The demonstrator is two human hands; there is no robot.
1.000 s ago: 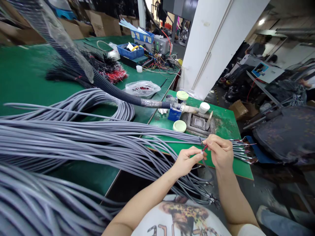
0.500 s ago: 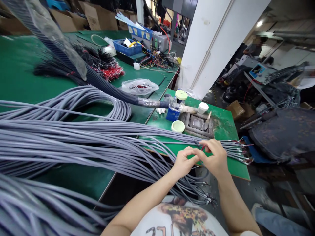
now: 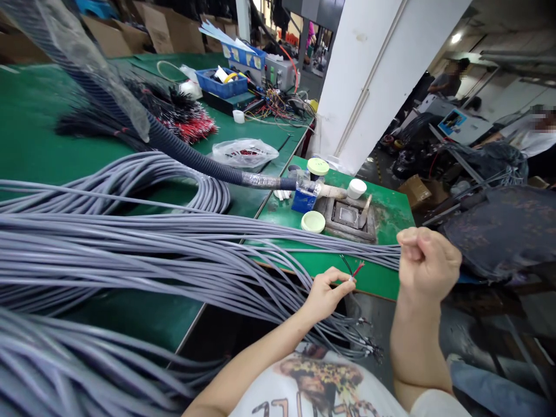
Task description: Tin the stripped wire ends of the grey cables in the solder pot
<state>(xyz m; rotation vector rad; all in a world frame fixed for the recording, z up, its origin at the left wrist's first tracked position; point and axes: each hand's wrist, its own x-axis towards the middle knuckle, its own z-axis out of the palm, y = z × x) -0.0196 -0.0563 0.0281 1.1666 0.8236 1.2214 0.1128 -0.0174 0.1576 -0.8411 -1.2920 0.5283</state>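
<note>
Between thumb and fingers, my left hand (image 3: 328, 294) pinches the end of a grey cable; the stripped wires (image 3: 357, 269), red and black, fan out above the fingertips. Off to the right, my right hand (image 3: 428, 260) is raised with its fingers curled closed, and whatever it may hold is hidden. Behind it a bundle of grey cables (image 3: 339, 246) runs across the green board. More cable ends (image 3: 367, 344), with bare coloured wires, hang below my left hand.
A solder pot (image 3: 347, 215) with a scraper sits in the board, near a blue box (image 3: 304, 197), a pale lid (image 3: 313, 222) and a white jar (image 3: 357, 188). A ribbed hose (image 3: 195, 159) crosses above the cable coils. Two people are in the right background.
My right hand has left the wire end and moved right and slightly up, its fingers now closed. My left hand stays nearly in place, holding the cable, and the wires now show.
</note>
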